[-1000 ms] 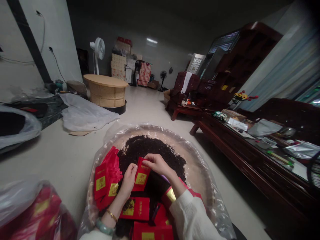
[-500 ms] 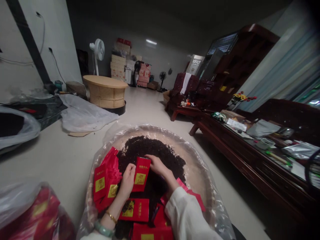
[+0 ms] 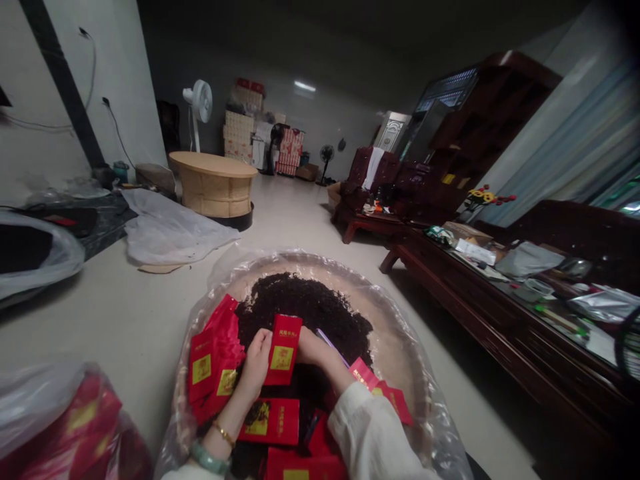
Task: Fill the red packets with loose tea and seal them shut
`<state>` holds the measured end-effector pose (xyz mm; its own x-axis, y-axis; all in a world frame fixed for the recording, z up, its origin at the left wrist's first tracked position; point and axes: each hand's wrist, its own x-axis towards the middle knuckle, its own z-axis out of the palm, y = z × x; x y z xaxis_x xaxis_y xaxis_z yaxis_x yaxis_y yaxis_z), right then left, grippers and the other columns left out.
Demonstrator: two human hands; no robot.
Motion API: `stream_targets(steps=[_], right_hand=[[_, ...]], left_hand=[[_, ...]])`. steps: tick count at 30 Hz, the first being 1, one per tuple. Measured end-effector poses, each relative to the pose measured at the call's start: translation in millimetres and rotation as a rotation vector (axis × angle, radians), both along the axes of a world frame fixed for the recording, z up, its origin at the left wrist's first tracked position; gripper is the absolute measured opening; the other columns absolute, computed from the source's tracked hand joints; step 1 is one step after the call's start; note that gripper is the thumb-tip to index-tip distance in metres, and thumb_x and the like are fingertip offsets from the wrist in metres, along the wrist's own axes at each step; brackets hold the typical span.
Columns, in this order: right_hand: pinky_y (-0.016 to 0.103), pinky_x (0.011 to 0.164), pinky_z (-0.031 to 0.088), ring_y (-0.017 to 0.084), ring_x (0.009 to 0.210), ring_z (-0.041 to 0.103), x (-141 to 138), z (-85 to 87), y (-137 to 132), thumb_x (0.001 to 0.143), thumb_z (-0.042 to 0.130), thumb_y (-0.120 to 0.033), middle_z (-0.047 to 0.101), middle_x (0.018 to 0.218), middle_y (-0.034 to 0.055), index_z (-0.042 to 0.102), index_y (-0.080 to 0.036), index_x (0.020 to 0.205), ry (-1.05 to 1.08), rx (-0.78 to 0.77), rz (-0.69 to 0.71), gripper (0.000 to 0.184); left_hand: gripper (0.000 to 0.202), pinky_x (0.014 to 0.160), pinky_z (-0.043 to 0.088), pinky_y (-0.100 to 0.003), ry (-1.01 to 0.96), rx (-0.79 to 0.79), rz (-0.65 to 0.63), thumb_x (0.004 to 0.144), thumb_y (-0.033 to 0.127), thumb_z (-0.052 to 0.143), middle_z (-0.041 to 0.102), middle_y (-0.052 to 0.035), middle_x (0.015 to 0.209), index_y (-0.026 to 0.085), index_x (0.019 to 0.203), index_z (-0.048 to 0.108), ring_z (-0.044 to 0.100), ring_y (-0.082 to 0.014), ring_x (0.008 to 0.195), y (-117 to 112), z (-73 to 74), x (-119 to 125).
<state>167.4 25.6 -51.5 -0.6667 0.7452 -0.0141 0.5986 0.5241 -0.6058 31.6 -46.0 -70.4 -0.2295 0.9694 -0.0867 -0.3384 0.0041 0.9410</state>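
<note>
A round tray (image 3: pixel 400 333) lined with clear plastic sits on the floor in front of me, with a heap of dark loose tea (image 3: pixel 310 310) in it. My left hand (image 3: pixel 256 363) holds a red packet with a gold label (image 3: pixel 283 348) upright by its left edge. My right hand (image 3: pixel 315 350) is behind the packet on its right side, fingers hidden by it, beside a thin purple scoop (image 3: pixel 331 345). A stack of red packets (image 3: pixel 214 363) leans at the tray's left. More red packets (image 3: pixel 273 419) lie flat near my wrists.
A plastic bag of red packets (image 3: pixel 65 427) lies at the lower left. A long dark wooden table (image 3: pixel 505 313) with clutter runs along the right. A round wooden drum (image 3: pixel 215 183), white plastic sheet (image 3: pixel 170 230), standing fan (image 3: pixel 199 107) and stacked boxes (image 3: pixel 245 127) are farther back.
My right hand has dropped from the top of the packet down behind its right side. The packet now stands more upright in my left hand.
</note>
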Motion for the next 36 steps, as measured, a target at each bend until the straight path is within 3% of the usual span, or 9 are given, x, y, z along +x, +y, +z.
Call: stream_targets(steps=[7, 11, 17, 23, 29, 33, 36], right_hand=[[0.026, 0.064, 0.050, 0.016, 0.068, 0.064, 26.0, 41.7, 23.7, 0.068, 0.064, -0.023, 0.070, 0.075, 0.0025, 0.069, -0.015, 0.086, 0.400, -0.118, -0.357, 0.020], [0.025, 0.061, 0.050, 0.015, 0.064, 0.063, 19.1, 60.7, 20.4, 0.066, 0.067, -0.025, 0.068, 0.072, 0.0016, 0.069, -0.015, 0.085, 0.460, -0.193, -0.309, 0.021], [0.027, 0.072, 0.051, 0.018, 0.079, 0.065, 5.9, 75.1, 2.0, 0.074, 0.061, -0.020, 0.072, 0.086, 0.0024, 0.072, -0.018, 0.088, 0.294, -0.117, -0.195, 0.019], [0.029, 0.081, 0.046, 0.019, 0.090, 0.063, 2.2, 87.9, -9.7, 0.085, 0.053, -0.026, 0.071, 0.099, 0.0045, 0.069, -0.020, 0.101, 0.178, -0.015, -0.151, 0.023], [0.031, 0.085, 0.039, 0.022, 0.096, 0.049, -2.4, 83.6, -13.7, 0.081, 0.064, -0.036, 0.060, 0.083, 0.0071, 0.071, -0.017, 0.080, 0.033, 0.214, -0.158, 0.020], [0.029, 0.073, 0.038, 0.019, 0.084, 0.047, -1.9, 80.1, -13.1, 0.079, 0.066, -0.039, 0.057, 0.075, 0.0052, 0.069, -0.017, 0.070, 0.025, 0.226, -0.148, 0.024], [0.028, 0.072, 0.038, 0.018, 0.079, 0.049, -0.9, 82.1, -14.6, 0.083, 0.063, -0.033, 0.062, 0.071, 0.0039, 0.070, -0.019, 0.075, 0.111, 0.240, -0.140, 0.017]], left_hand=[[0.044, 0.053, 0.038, -0.023, 0.044, -0.003, -0.015, 0.068, 0.063, 0.058, 0.050, 0.0046, 0.059, 0.021, 0.068, 0.049, 0.046, -0.0132, 0.055, 0.3, -3.0, 1.1], [0.044, 0.053, 0.037, -0.023, 0.050, -0.009, -0.032, 0.068, 0.063, 0.059, 0.050, 0.0047, 0.058, 0.020, 0.068, 0.049, 0.045, -0.0130, 0.055, 0.8, -3.9, 1.7], [0.044, 0.051, 0.037, -0.023, 0.017, -0.015, -0.068, 0.066, 0.064, 0.060, 0.050, 0.0054, 0.057, 0.021, 0.068, 0.048, 0.045, -0.0130, 0.053, -0.7, 1.2, 2.3], [0.044, 0.050, 0.036, -0.023, 0.008, -0.024, -0.076, 0.067, 0.064, 0.058, 0.048, 0.0062, 0.056, 0.022, 0.069, 0.048, 0.043, -0.0123, 0.052, -2.3, 1.2, 2.8], [0.041, 0.053, 0.037, -0.023, 0.024, 0.006, -0.066, 0.069, 0.061, 0.058, 0.050, 0.0051, 0.059, 0.021, 0.071, 0.051, 0.045, -0.0127, 0.056, -2.2, 0.2, 2.0], [0.042, 0.053, 0.038, -0.023, 0.027, 0.006, -0.075, 0.069, 0.062, 0.059, 0.050, 0.0050, 0.059, 0.021, 0.070, 0.051, 0.046, -0.0128, 0.055, -2.9, 2.6, 1.9], [0.041, 0.055, 0.041, -0.024, 0.000, 0.009, -0.080, 0.069, 0.060, 0.060, 0.053, 0.0042, 0.061, 0.020, 0.072, 0.053, 0.051, -0.0140, 0.058, -4.4, 5.1, 2.2]])
